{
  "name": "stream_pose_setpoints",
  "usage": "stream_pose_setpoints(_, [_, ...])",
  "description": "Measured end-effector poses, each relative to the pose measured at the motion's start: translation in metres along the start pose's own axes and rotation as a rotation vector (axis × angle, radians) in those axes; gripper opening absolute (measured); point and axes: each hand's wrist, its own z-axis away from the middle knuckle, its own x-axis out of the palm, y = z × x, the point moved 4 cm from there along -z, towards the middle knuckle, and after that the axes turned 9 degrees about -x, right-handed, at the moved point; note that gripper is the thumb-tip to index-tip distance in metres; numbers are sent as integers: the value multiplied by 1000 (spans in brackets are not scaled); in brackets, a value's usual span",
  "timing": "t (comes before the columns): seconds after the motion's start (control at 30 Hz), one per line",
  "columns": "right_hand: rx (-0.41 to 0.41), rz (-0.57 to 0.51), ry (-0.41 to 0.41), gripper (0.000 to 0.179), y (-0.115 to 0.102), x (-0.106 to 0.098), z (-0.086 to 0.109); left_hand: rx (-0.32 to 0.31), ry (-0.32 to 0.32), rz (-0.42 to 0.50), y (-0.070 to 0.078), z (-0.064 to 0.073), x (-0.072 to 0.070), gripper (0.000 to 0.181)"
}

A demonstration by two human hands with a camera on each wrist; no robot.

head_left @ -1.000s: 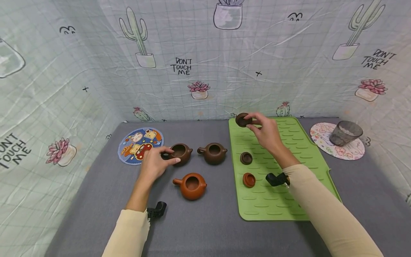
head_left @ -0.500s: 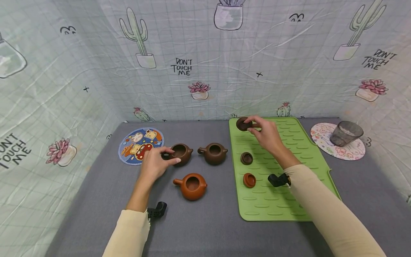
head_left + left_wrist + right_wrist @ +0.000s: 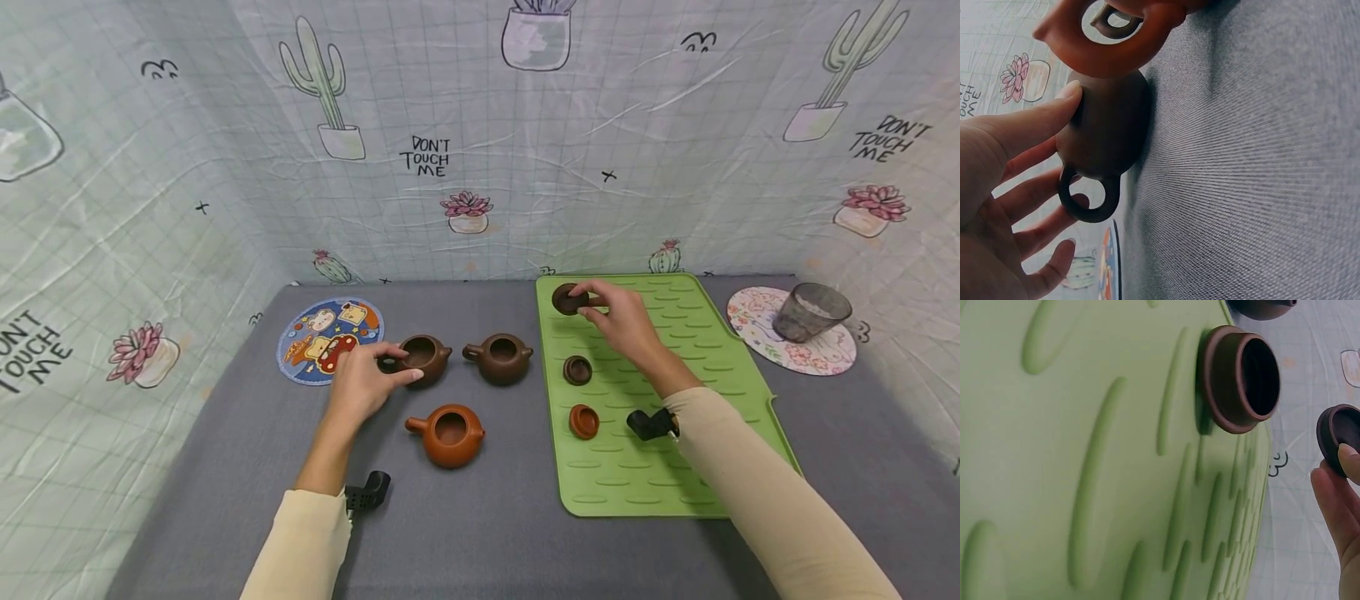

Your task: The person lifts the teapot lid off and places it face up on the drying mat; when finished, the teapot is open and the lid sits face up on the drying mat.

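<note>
My left hand (image 3: pixel 365 379) grips a dark brown teapot (image 3: pixel 426 373) at its handle side, thumb on the near side and index finger at the far rim. The left wrist view shows the thumb pressed to its body, other fingers spread behind the ring handle (image 3: pixel 1089 215). My right hand (image 3: pixel 622 321) pinches a dark lid (image 3: pixel 567 299) by its edge, hollow side up, over the far left corner of the green mat (image 3: pixel 675 333). In the right wrist view this lid (image 3: pixel 1329 440) stands apart from the mat.
Another brown teapot (image 3: pixel 504 367) and an orange teapot (image 3: pixel 453 450), both lidless, stand on the grey cloth. A brown lid (image 3: pixel 577 370) and an orange lid (image 3: pixel 583 422) lie upturned on the mat. A blue round mat (image 3: pixel 300 325) is left; a tinted glass (image 3: pixel 810 312) stands right on a floral mat (image 3: pixel 750 308).
The right hand has lowered the dark lid slightly toward the green mat's far left corner. The left hand and the teapots have stayed in place.
</note>
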Motion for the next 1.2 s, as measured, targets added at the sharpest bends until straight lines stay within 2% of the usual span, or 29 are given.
stream_pose_setpoints(0.33, [20,28,-67,31,6,6,3,5,7,10,0,0,0,41])
stream_pose_setpoints(1.0, [44,14,-190,32,16,16,10,2,8,14,1,-1,-1,41])
stream_pose_setpoints(1.2, [73,2,-236,31,19,20,13,0,1,10,0,-1,-1,42])
